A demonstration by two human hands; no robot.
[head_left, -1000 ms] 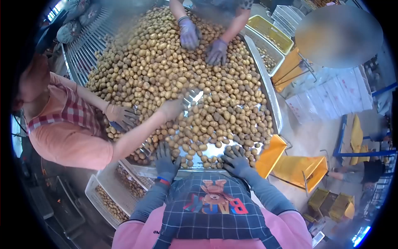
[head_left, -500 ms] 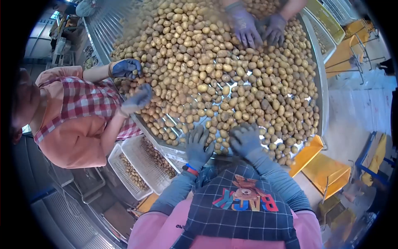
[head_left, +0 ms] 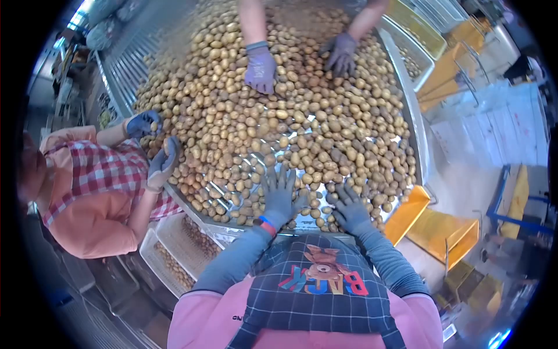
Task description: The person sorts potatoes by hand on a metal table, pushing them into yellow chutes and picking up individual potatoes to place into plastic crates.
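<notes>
A slatted metal table [head_left: 416, 128] bears the broad heap of potatoes [head_left: 226, 116], which thins to glints of metal at the wearer's edge. At its left is a co-worker [head_left: 87, 230] in a red-checked apron [head_left: 110, 168]. A white perforated crate [head_left: 185, 249] sits below the near left corner. The gloved left hand [head_left: 280, 195] lies open over the potatoes, fingers splayed; the gloved right hand [head_left: 353, 213], near it, is likewise open, whatever is under either palm being hidden. A red-and-blue wristband [head_left: 267, 225] circles the left wrist
</notes>
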